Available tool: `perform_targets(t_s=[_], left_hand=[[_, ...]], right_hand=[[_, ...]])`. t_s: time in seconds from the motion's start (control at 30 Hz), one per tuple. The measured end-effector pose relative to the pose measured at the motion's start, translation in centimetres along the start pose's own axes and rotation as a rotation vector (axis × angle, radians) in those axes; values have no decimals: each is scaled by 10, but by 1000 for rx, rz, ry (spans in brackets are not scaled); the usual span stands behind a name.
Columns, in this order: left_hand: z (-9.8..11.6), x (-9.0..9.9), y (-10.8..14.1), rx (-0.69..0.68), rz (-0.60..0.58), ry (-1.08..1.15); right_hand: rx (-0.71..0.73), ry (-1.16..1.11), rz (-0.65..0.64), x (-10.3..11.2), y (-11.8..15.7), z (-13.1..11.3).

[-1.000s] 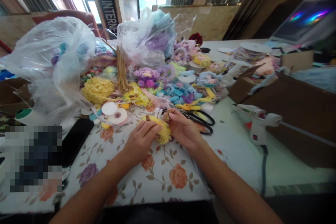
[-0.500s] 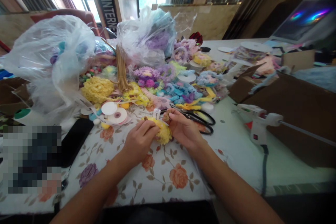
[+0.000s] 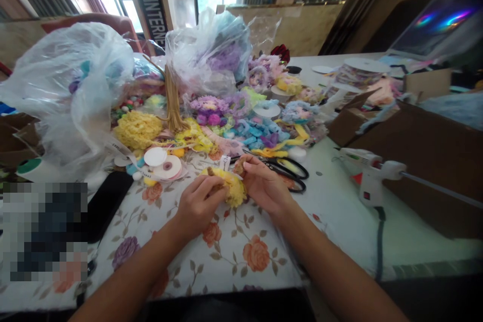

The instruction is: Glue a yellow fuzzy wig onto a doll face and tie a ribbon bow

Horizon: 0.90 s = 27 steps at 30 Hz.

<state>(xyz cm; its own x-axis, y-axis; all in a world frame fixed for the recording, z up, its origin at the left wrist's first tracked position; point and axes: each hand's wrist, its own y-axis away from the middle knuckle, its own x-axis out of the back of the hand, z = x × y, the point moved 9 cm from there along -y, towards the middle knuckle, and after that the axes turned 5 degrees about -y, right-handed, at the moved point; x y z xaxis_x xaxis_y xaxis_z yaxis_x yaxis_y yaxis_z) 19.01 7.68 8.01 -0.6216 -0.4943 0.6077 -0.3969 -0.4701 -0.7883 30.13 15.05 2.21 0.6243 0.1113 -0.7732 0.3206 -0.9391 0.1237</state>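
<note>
Yellow fluffy piece (image 3: 236, 192), left of the scissors (image 3: 278, 165), could slip or pull askew should the two pinches draw unevenly. Left to right: left hand (image 3: 199, 205), farthest from scissors, grasps the piece; piece sits between both hands; right hand (image 3: 266, 184), just beside scissors, pinches a small brownish bit (image 3: 239, 166).

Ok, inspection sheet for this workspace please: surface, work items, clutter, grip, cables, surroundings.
Surface: floral cloth; pale tabletop at right.
Work items: yellow fluffy piece, small brownish piece.
Clutter: plastic bags, ribbon spools, cardboard box; black scissors beside right hand.
Grip: left hand holds yellow fluffy piece; right hand pinches small brownish piece.
Cables: dark cord from glue gun toward near edge.
Surroundings: lettered sign, reddish chair behind.
</note>
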Motion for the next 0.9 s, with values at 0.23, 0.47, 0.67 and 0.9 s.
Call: perform_targets(t_s=[0.23,0.47,0.67,0.9], left_hand=[[0,2,-3,18,16,-40],[1,1,-1,2,39,-41],[0,-3,-2,13,27,-33],[1,-2,-2,10,20,-35]], right_hand=[[258,248,25,-9,12,-23],[397,441,70,-9,21,-26],[433,428,80,-9,20,-24],[441,455,121,-7,18,-21]])
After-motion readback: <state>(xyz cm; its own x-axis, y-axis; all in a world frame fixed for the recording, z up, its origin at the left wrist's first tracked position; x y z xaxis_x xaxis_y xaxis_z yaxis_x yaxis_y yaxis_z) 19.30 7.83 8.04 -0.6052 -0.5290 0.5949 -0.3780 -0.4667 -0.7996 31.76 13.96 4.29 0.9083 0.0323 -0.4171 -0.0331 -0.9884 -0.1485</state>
